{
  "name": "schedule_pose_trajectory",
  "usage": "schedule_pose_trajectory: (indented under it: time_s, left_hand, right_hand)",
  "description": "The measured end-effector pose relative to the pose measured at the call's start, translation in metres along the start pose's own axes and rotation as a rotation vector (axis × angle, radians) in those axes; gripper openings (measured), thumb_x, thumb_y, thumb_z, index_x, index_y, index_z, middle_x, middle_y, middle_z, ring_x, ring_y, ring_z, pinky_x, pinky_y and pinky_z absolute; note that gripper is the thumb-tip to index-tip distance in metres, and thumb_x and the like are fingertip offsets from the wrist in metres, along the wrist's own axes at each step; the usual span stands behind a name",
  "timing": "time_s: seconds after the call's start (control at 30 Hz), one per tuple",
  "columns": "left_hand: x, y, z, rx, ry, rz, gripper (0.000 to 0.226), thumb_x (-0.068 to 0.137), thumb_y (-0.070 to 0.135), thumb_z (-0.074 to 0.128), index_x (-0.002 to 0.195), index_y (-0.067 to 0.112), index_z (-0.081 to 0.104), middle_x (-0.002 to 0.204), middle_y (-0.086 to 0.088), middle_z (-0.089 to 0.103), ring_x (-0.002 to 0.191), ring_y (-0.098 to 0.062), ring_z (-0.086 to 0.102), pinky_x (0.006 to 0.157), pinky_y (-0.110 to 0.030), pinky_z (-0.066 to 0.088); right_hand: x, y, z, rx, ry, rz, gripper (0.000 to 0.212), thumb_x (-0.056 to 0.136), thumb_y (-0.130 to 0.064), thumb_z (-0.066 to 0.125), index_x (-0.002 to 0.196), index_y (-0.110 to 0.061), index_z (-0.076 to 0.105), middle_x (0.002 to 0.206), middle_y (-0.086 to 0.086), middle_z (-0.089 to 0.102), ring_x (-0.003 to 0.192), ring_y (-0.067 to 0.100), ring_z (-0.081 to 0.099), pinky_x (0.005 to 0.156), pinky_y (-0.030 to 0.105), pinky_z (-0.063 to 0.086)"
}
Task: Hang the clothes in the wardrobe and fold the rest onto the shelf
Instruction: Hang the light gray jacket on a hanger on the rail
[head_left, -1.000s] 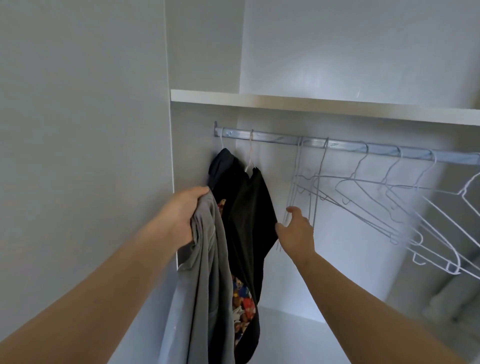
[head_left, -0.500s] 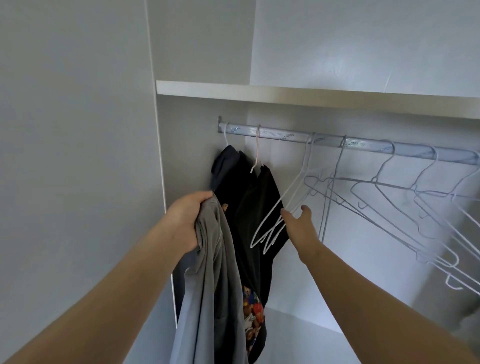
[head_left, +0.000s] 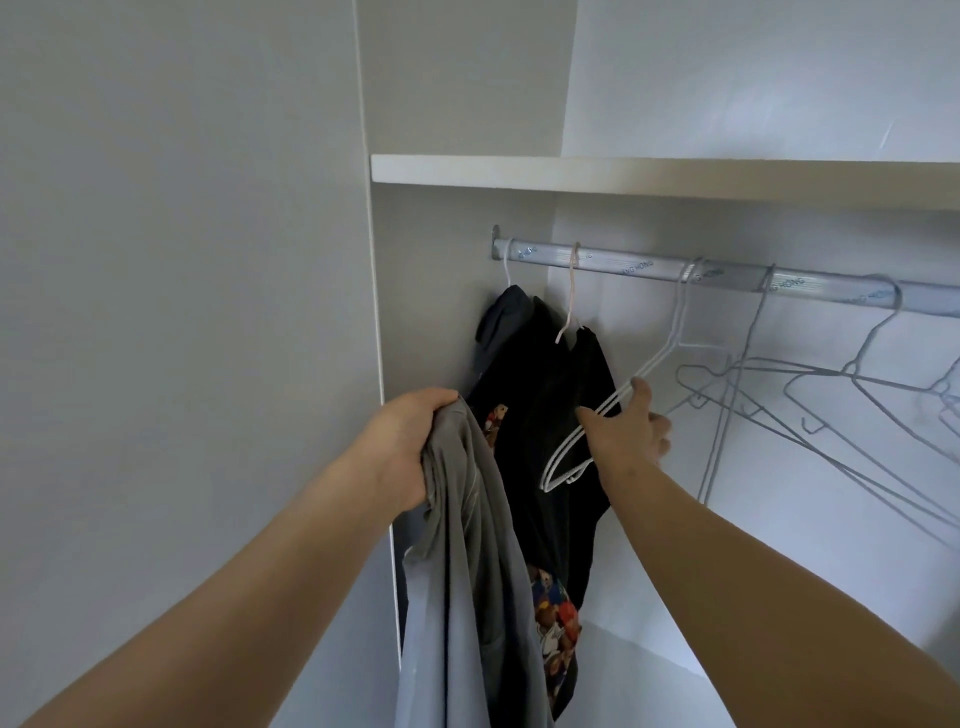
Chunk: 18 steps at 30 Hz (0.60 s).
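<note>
My left hand (head_left: 402, 447) grips a grey garment (head_left: 467, 597) by its top, and the cloth hangs down in front of the wardrobe's left side. My right hand (head_left: 626, 431) holds the shoulder wire of a white wire hanger (head_left: 654, 364), whose hook still sits on the metal rail (head_left: 634, 267). The hanger is swung out to the left. Two black garments (head_left: 545, 415), one with a cartoon print, hang on hangers at the rail's left end, just behind both hands.
Several bare wire hangers (head_left: 810, 395) hang tangled along the rail to the right. A white shelf (head_left: 649, 176) runs above the rail. The wardrobe's side panel (head_left: 208, 312) stands on the left. A white floor board (head_left: 649, 686) lies below.
My right hand has reached up from below the hangers and taken hold of the white hanger, swinging it leftward. The left hand keeps its hold on the grey garment.
</note>
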<state>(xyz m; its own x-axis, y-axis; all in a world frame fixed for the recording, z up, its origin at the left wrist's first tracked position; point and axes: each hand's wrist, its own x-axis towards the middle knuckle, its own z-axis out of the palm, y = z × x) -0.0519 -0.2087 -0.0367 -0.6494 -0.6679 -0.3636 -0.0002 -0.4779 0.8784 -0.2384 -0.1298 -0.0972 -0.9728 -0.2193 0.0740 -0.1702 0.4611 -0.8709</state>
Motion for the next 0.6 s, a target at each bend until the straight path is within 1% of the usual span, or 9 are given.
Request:
schedule_pose_trajectory:
  time_s: [0.07,0.13,0.2,0.23,0.33,0.37,0.47,0.53,0.6]
  left_hand:
    - [0.002,0.0,-0.001,0.016,0.012,0.003,0.027,0.091,0.023,0.054,0.08,0.0,0.058,0.065,-0.016,0.061,0.053,-0.026,0.06,0.041,-0.03,0.05]
    - [0.004,0.0,-0.001,0.028,0.017,0.009,0.026,0.091,0.024,0.054,0.082,0.0,0.059,0.072,-0.017,0.06,0.059,-0.026,0.059,0.045,-0.031,0.049]
    - [0.006,0.0,-0.002,0.026,0.021,0.018,0.026,0.091,0.023,0.054,0.083,-0.001,0.059,0.071,-0.017,0.061,0.056,-0.026,0.06,0.041,-0.029,0.05]
    - [0.007,0.0,-0.003,0.02,0.024,0.015,0.026,0.091,0.023,0.055,0.084,-0.001,0.06,0.068,-0.017,0.062,0.052,-0.026,0.061,0.038,-0.029,0.05]
    - [0.009,-0.003,-0.006,0.003,0.034,0.008,0.026,0.09,0.022,0.056,0.082,-0.002,0.059,0.054,-0.016,0.063,0.039,-0.025,0.061,0.035,-0.03,0.049]
    - [0.009,-0.003,-0.006,0.007,0.039,0.012,0.025,0.09,0.022,0.056,0.081,-0.002,0.059,0.055,-0.016,0.063,0.04,-0.025,0.061,0.036,-0.029,0.049]
    - [0.012,-0.005,-0.002,0.023,0.039,0.028,0.025,0.09,0.022,0.056,0.082,-0.001,0.059,0.063,-0.016,0.062,0.051,-0.025,0.06,0.038,-0.028,0.049]
    - [0.014,-0.006,0.001,0.02,0.038,0.03,0.026,0.09,0.022,0.056,0.078,-0.001,0.059,0.059,-0.015,0.062,0.052,-0.025,0.059,0.039,-0.028,0.05]
    - [0.013,-0.007,0.006,0.028,0.024,0.028,0.025,0.09,0.021,0.056,0.076,0.0,0.059,0.059,-0.015,0.062,0.057,-0.025,0.06,0.044,-0.03,0.051]
  right_hand:
    - [0.002,-0.002,0.003,-0.183,-0.028,-0.083,0.065,0.083,-0.039,0.058,0.141,-0.037,0.028,0.141,0.014,0.026,0.125,0.037,0.031,0.101,0.049,0.032]
    - [0.003,-0.002,0.004,-0.339,-0.079,-0.115,0.05,0.087,-0.037,0.054,0.135,-0.035,0.041,0.139,0.012,0.027,0.125,0.036,0.03,0.102,0.047,0.032]
    - [0.004,0.002,0.002,-0.439,-0.128,-0.093,0.038,0.089,-0.031,0.052,0.126,-0.027,0.051,0.134,0.012,0.032,0.122,0.035,0.032,0.099,0.045,0.035]
    - [0.002,0.005,0.0,-0.481,-0.129,-0.092,0.033,0.089,-0.026,0.051,0.122,-0.021,0.054,0.131,0.013,0.034,0.119,0.035,0.034,0.096,0.043,0.037]
    - [-0.004,0.021,-0.008,-0.556,-0.073,-0.18,0.027,0.089,-0.009,0.048,0.116,-0.011,0.052,0.124,0.013,0.041,0.112,0.032,0.041,0.086,0.038,0.039]
    - [-0.006,0.026,-0.012,-0.553,-0.055,-0.214,0.028,0.089,-0.005,0.048,0.116,-0.011,0.05,0.123,0.013,0.043,0.11,0.031,0.043,0.083,0.038,0.039]
    - [-0.009,0.038,-0.026,-0.511,0.001,-0.257,0.037,0.088,-0.001,0.049,0.123,-0.01,0.042,0.121,0.013,0.043,0.103,0.031,0.05,0.075,0.037,0.041]
    - [-0.01,0.04,-0.034,-0.469,0.025,-0.254,0.04,0.087,0.001,0.049,0.125,-0.009,0.038,0.12,0.014,0.043,0.095,0.031,0.052,0.068,0.035,0.04]
    - [-0.011,0.041,-0.043,-0.43,0.058,-0.257,0.044,0.086,0.005,0.045,0.127,-0.009,0.035,0.119,0.016,0.043,0.085,0.03,0.052,0.065,0.035,0.039]
